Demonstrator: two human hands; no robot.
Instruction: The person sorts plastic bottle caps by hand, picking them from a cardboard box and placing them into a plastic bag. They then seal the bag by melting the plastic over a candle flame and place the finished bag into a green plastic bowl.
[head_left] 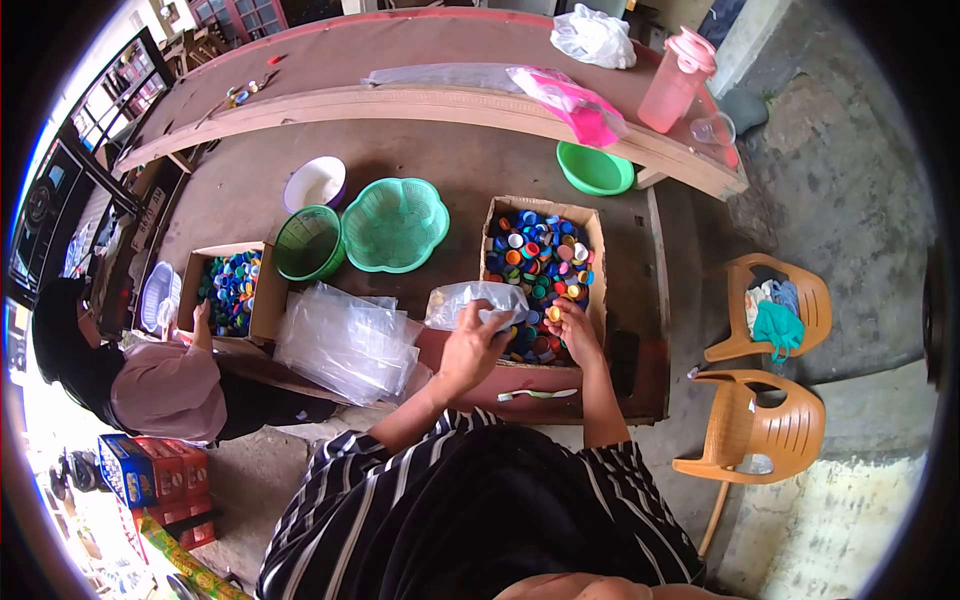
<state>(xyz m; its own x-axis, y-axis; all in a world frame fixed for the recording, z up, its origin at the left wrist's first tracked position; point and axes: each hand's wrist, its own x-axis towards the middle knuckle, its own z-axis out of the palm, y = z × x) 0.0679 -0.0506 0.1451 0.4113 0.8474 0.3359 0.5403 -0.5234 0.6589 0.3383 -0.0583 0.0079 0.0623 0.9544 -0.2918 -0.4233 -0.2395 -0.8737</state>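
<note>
The left hand (468, 350) was closed on the mouth of a clear plastic bag (478, 302), fingers curled round the gathered film, and held it just over the near-left corner of a cardboard box (596, 262). The bag looked thin, crinkled and see-through, with a few small things showing faintly at its far end; what they were could not be told. The right hand (572, 330) sat beside it at the box's near edge, fingertips pinched together on a yellow bottle cap (553, 313).

The box was packed with loose bottle caps (540, 258), mostly blue, with red, orange, white and pink among them. It stood on a low brown wooden platform (460, 170). To the left lay a heap of flat clear bags (345, 340), and beyond it a green basket (395, 223), a smaller green basket (308, 243) and a white bowl (315, 183). A green basin (595, 167) stood farther back, under a long wooden bench (400, 100) carrying a pink jug (678, 80) and a pink bag (575, 105).

At the far left another person (150, 380) reached a hand into a second box of caps (232, 290). Two orange plastic chairs (765, 380) stood on the concrete floor to the right, well apart from the box.
</note>
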